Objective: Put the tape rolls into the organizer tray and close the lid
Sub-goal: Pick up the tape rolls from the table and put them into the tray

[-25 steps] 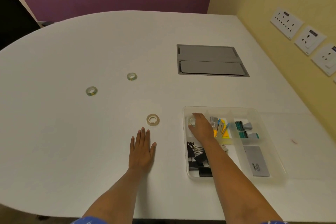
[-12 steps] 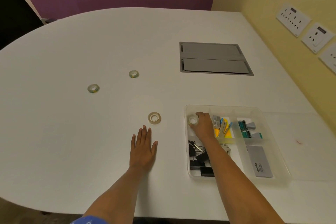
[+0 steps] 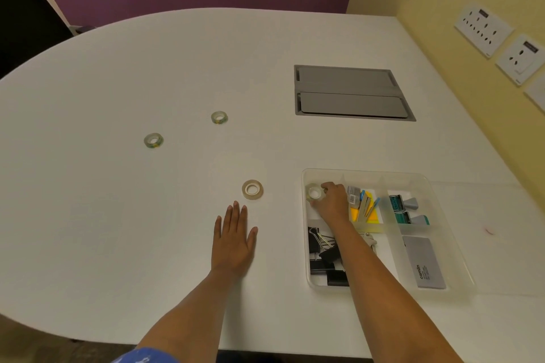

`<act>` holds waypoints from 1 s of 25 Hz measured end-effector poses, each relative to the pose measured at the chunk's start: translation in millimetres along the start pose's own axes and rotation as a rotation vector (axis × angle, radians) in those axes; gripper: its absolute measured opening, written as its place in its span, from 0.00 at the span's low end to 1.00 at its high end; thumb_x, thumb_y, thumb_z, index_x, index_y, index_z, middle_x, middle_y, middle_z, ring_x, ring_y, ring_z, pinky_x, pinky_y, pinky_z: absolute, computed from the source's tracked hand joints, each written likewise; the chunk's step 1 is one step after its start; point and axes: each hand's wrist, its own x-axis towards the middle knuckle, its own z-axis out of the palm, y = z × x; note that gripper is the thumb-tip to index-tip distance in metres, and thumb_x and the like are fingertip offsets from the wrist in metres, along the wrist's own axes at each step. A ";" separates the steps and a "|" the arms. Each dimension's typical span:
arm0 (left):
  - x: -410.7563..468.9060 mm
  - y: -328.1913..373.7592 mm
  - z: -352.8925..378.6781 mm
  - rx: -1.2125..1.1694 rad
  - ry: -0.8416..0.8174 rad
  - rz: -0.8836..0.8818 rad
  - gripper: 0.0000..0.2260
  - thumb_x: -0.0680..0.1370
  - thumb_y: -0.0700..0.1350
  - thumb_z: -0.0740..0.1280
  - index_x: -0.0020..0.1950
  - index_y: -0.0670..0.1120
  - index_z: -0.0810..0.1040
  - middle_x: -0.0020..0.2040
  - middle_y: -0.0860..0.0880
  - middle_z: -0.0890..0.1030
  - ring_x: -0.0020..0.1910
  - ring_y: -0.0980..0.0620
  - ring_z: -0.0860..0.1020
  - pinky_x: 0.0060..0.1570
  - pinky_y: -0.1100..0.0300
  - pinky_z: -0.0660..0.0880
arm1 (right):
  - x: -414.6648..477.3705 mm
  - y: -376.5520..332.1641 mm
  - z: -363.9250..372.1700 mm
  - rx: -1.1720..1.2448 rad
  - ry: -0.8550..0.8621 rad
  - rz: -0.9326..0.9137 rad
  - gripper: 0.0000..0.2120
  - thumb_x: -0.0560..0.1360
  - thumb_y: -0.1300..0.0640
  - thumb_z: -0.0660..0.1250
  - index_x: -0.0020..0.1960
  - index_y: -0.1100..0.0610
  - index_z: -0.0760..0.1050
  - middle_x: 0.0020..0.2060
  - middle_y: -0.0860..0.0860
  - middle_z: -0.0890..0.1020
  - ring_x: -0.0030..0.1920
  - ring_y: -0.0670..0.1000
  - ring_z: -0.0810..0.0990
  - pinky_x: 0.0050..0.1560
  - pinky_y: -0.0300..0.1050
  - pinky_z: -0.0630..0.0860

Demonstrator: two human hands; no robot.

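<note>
A clear plastic organizer tray [image 3: 365,173] stands open on the white table at the right. My right hand [image 3: 331,200] is inside its far left compartment, fingers closed around a clear tape roll [image 3: 314,193] that rests on the tray floor. My left hand [image 3: 234,237] lies flat on the table, fingers spread, empty. Just beyond its fingertips lies a beige tape roll [image 3: 252,189]. Two clear rolls with green and yellow cores lie farther off: one [image 3: 153,140] at the left, one [image 3: 219,117] further back. A clear lid [image 3: 501,244] lies flat to the tray's right.
The tray also holds black binder clips [image 3: 323,256], yellow sticky notes [image 3: 364,212], teal staple boxes [image 3: 402,211] and a grey card [image 3: 424,262]. A grey cable hatch [image 3: 351,93] is set in the table behind. A yellow wall with sockets [image 3: 483,28] runs along the right.
My right hand has shifted slightly, uncovering the clear tape roll in the tray's far left compartment. The left hand has stayed flat on the table.
</note>
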 end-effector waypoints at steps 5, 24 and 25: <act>0.2 -2.4 -1.4 -0.056 0.032 0.010 0.26 0.83 0.54 0.48 0.79 0.48 0.46 0.80 0.51 0.44 0.78 0.56 0.41 0.77 0.55 0.38 | -7.9 -6.2 -0.6 0.072 0.083 -0.027 0.22 0.72 0.64 0.72 0.65 0.63 0.71 0.62 0.61 0.73 0.61 0.58 0.75 0.58 0.47 0.74; 143.2 -57.0 -23.4 0.016 0.063 -0.031 0.25 0.82 0.56 0.43 0.78 0.52 0.42 0.79 0.54 0.43 0.78 0.55 0.40 0.77 0.52 0.38 | 89.7 -148.8 83.7 0.005 0.032 -0.334 0.17 0.78 0.57 0.65 0.67 0.57 0.71 0.65 0.54 0.74 0.67 0.53 0.70 0.62 0.43 0.73; 155.4 -60.0 -24.3 0.021 0.059 -0.027 0.26 0.82 0.57 0.42 0.78 0.52 0.41 0.79 0.54 0.42 0.78 0.55 0.40 0.76 0.52 0.37 | 99.8 -158.5 93.3 -0.013 -0.002 -0.357 0.18 0.78 0.57 0.65 0.67 0.58 0.71 0.66 0.54 0.73 0.67 0.53 0.70 0.63 0.43 0.73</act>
